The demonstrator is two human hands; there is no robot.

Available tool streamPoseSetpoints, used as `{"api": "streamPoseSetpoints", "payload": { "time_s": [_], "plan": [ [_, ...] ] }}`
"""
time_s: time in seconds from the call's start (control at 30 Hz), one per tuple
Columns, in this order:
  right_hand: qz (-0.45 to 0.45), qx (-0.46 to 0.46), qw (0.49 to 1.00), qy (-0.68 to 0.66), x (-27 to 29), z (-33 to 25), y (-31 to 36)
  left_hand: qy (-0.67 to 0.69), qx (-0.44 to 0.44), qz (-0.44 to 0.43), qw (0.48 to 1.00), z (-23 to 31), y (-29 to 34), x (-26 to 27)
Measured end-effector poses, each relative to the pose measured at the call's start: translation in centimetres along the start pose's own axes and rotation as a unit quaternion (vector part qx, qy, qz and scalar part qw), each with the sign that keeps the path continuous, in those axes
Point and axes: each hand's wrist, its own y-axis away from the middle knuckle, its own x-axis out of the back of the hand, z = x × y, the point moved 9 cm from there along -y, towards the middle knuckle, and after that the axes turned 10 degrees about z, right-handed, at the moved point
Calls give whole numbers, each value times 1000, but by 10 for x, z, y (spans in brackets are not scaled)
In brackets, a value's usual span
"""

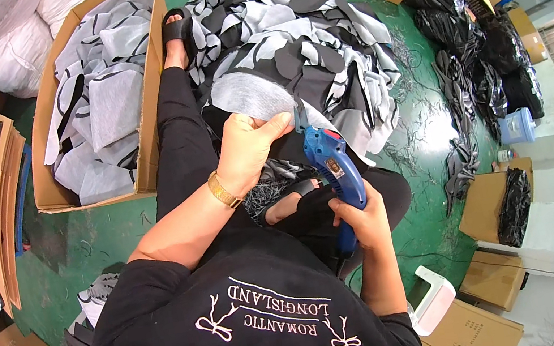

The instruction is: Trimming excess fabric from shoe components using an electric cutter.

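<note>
My left hand [245, 150], with a gold band at its wrist, pinches the edge of a light grey fabric piece [251, 95] between thumb and fingers. Wrapped round the blue body of cordless electric scissors [336, 167] is my right hand [366, 215]. The scissors' head points away from me and touches or nearly touches the cloth beside my left fingertips; whether the blades are in it I cannot tell. Just beyond lies a large heap of grey and black fabric pieces [336, 68] on the floor.
At the left stands a cardboard box [148, 139] filled with grey fabric pieces. Thin dark trimmings [413, 88] litter the green floor right of the heap. Black plastic bags [450, 26] line the right side. A white stool [431, 299] and cartons [493, 280] are near my right elbow.
</note>
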Motion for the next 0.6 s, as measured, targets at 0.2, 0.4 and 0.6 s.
{"api": "streamPoseSetpoints", "payload": {
  "time_s": [0.2,0.4,0.6],
  "plan": [
    [7,3,1000,-16,3,-8,1,-38,-78,-23,996,10,2,-2],
    [-1,-10,1000,-21,10,-10,1,-109,-75,-49,990,14,7,-8],
    [-33,-30,999,-26,14,-11,0,-160,-94,-90,978,3,3,0]
  ]
}}
